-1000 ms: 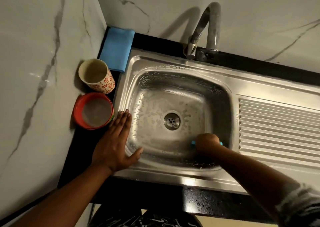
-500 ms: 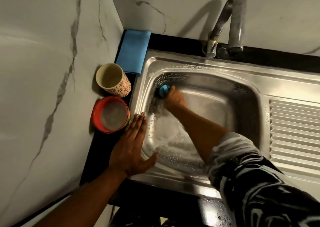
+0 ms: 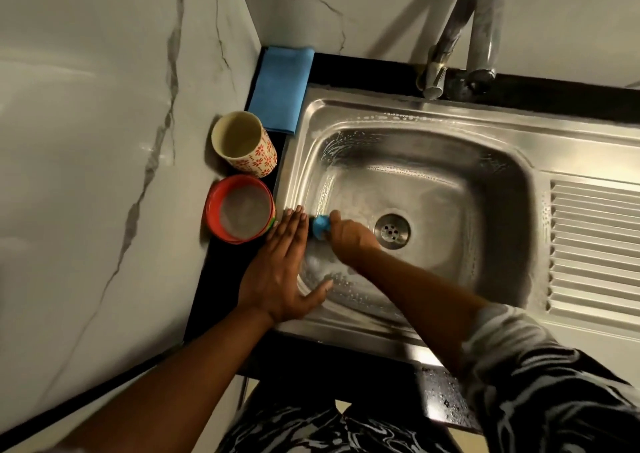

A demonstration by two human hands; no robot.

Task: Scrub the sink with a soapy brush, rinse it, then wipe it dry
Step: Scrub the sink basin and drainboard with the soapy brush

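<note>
One wide-angle view from the person's head, close above the steel sink (image 3: pixel 450 117), facing steeply down; the tap (image 3: pixel 449 33) meets the top edge and the forearms enter from below.

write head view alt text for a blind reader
A right hand holds a blue brush against the left wall of a soapy sink; the left hand rests flat on the rim. A cup, red bowl and blue cloth sit nearby.

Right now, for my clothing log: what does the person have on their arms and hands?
Both the left hand and right hand are bare: no gloves, rings or watch visible. The left forearm is uncovered. The right arm wears a black sleeve with pale swirling lines, ending in a paler cuff.
</note>
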